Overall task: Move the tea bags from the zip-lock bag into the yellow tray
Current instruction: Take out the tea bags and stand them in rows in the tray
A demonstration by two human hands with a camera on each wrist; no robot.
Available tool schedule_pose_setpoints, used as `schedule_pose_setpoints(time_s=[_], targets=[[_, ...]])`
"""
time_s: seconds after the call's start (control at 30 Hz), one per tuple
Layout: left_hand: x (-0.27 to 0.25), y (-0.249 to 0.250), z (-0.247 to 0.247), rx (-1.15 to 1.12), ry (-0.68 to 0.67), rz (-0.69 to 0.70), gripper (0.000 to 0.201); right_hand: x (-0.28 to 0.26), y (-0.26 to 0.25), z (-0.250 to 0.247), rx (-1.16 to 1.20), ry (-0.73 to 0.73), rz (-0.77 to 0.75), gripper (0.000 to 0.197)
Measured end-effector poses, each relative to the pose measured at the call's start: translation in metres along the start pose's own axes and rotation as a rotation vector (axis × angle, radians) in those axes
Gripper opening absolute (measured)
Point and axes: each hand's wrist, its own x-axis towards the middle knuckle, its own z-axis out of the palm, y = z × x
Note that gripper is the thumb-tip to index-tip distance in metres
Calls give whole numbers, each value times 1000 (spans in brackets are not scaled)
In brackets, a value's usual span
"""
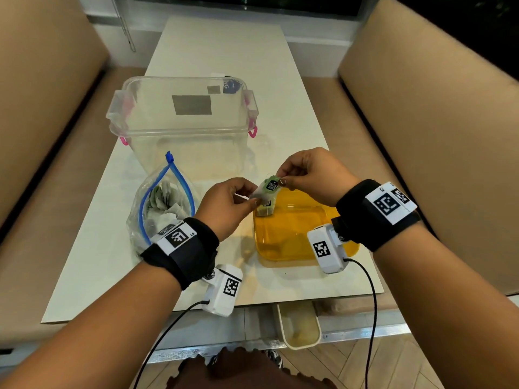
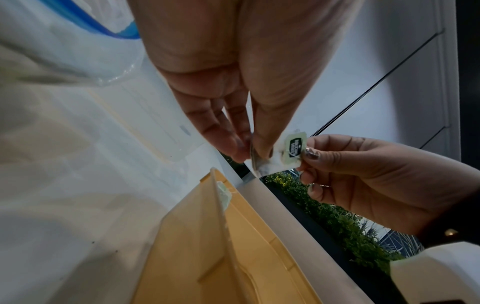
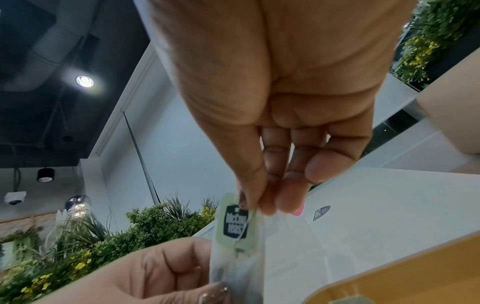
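Observation:
A tea bag [image 1: 259, 195] with a green paper tag [image 1: 271, 184] hangs over the far left corner of the yellow tray [image 1: 297, 231]. My left hand [image 1: 250, 200] pinches its white pouch [image 2: 267, 164]. My right hand [image 1: 282, 178] pinches the tag [image 3: 233, 222] between thumb and fingertips. Another tea bag [image 1: 265, 210] lies in the tray's far left corner. The zip-lock bag [image 1: 163, 209], with its blue seal open, sits left of the tray and holds several more tea bags.
A clear plastic storage box [image 1: 182, 122] with pink latches stands just behind the zip-lock bag and tray. Beige benches [image 1: 435, 136] flank the white table [image 1: 224, 51]. A small cream tray [image 1: 299, 324] pokes out under the table's near edge.

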Motion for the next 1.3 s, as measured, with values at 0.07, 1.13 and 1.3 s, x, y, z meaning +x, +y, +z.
schedule_pose_setpoints(time_s=[0.07, 1.13, 1.3], targets=[[1, -1, 1, -3, 1, -3, 16, 1, 0, 0, -5, 0, 5, 7], [2, 3, 6, 15, -44, 6, 21, 1, -8, -1, -89, -37, 7, 8], [3, 1, 7, 34, -39, 2, 18, 3, -8, 0, -118, -40, 2, 6]])
